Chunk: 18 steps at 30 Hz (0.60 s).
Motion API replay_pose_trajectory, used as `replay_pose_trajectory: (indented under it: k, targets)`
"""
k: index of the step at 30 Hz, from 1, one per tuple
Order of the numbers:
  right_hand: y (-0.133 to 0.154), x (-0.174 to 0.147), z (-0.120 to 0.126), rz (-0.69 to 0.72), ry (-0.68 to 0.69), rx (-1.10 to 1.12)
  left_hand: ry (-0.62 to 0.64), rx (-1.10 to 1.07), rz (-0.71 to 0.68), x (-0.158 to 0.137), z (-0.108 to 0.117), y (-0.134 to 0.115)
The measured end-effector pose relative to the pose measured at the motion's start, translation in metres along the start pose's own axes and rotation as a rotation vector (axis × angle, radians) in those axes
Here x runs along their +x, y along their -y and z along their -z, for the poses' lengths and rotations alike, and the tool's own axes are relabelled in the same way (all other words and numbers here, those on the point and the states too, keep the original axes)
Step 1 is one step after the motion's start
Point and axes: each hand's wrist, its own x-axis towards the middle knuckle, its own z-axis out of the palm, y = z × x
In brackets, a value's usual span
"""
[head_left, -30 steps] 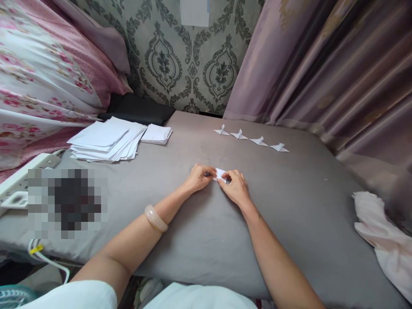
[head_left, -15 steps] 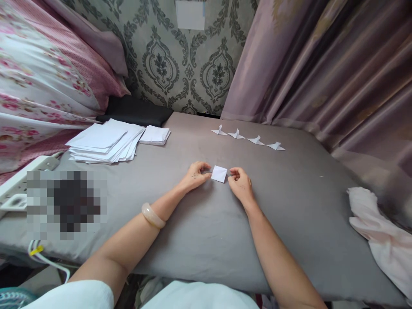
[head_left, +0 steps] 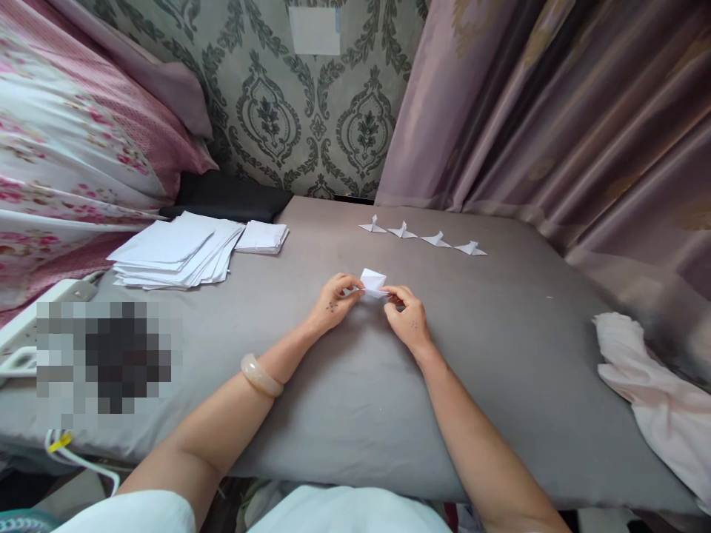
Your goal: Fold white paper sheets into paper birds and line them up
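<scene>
A small folded white paper (head_left: 372,280) is between my hands above the grey-covered table, its near flap lifted away from the upper part. My left hand (head_left: 335,302) pinches the paper's left corner between thumb and fingers. On the other side, my right hand (head_left: 408,314) grips the right corner the same way. Beyond them, several folded paper birds (head_left: 403,230) stand in a slanting row.
A stack of large white sheets (head_left: 161,252) lies at the left, beside a smaller paper stack (head_left: 262,237). A white power strip (head_left: 41,314) sits at the left edge, next to a blurred-out patch. Pale pink cloth (head_left: 638,377) lies at the right.
Both hands have closed on the paper's side corners. The flat square now has its near flap opened out from the rest. The camera view has shifted slightly.
</scene>
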Motion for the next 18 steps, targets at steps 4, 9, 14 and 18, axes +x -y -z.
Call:
replay_pose_trajectory:
  k: [4, 9, 14, 18]
  targets:
    - [0.008, -0.001, 0.001, 0.054, -0.029, 0.029, -0.042, -0.357, 0.164, 0.000, 0.002, -0.004]
    - [0.016, -0.005, 0.000, 0.167, 0.019, -0.011, -0.066, -0.659, 0.344, 0.003, 0.004, 0.001]
    - [0.021, -0.009, -0.001, 0.267, 0.023, -0.058, -0.120, -0.676, 0.352, 0.005, 0.005, 0.003]
    - [0.025, -0.010, 0.000, 0.274, -0.029, -0.096, -0.165, -0.613, 0.285, 0.003, 0.004, 0.002]
